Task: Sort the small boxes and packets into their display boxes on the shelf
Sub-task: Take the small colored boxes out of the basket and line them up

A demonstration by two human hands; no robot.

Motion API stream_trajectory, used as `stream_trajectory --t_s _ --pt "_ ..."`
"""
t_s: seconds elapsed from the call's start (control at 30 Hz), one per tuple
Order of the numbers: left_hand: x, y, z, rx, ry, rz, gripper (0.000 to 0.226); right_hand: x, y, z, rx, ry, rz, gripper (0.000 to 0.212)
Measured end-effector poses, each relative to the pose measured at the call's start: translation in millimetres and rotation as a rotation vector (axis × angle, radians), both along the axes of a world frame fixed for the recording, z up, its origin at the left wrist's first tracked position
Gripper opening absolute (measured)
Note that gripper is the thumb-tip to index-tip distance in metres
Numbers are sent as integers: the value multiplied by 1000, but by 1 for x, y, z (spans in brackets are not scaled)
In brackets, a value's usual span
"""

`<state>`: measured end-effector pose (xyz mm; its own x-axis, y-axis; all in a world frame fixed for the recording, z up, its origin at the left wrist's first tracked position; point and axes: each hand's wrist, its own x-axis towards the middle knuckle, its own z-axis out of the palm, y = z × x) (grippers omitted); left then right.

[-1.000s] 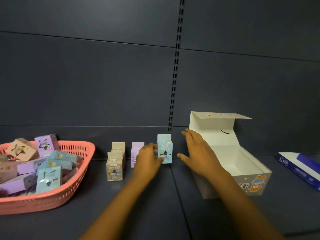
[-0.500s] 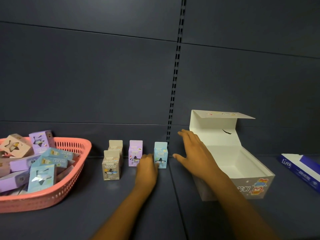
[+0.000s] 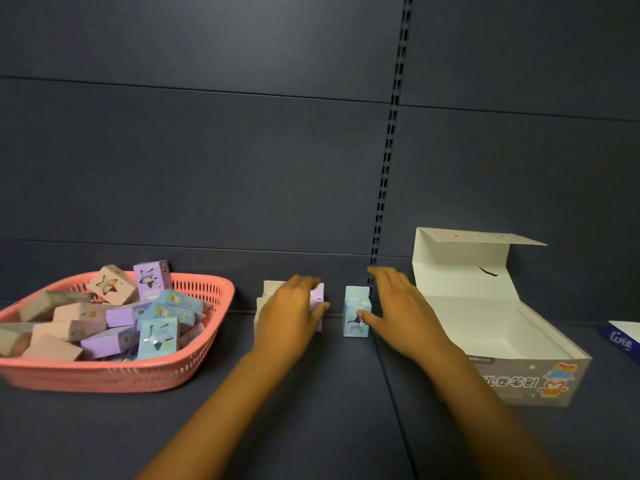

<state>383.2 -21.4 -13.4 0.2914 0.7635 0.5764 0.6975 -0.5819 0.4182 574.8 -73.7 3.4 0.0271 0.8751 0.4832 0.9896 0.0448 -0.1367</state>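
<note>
A small light-blue box (image 3: pixel 356 306) stands upright on the dark shelf. My right hand (image 3: pixel 398 313) is spread just right of it, with the thumb touching its front. To the left, my left hand (image 3: pixel 291 313) curls over a small purple box (image 3: pixel 319 293), fingers on top and thumb at its right side. Two beige boxes (image 3: pixel 268 289) peek out behind that hand. The white display box (image 3: pixel 530 375) sits open and looks empty at the right, its lid upright.
A pink plastic basket (image 3: pixel 104 374) at the left holds several purple, blue and beige boxes. A blue packet (image 3: pixel 623 341) lies at the right edge. The shelf's back panel rises directly behind the standing boxes.
My left hand has left the light-blue box and moved left onto the purple box. My right hand has come down so that its thumb touches the blue box.
</note>
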Motion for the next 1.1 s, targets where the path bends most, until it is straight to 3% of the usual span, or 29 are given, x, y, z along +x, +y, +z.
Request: stream_trajectory --t_s 0.13,0.27,0.6,1.1 --pt "-56 4 24 56 214 118 58 -30 8 4 -11 -33 46 77" --pt "-111 9 26 -9 341 253 61 -67 18 4 -13 -52 115 79" --pt "-241 13 21 -126 373 423 70 -185 55 4 -42 -28 268 84" --pt "-371 52 15 -206 327 519 57 -317 107 5 -70 -15 352 77"
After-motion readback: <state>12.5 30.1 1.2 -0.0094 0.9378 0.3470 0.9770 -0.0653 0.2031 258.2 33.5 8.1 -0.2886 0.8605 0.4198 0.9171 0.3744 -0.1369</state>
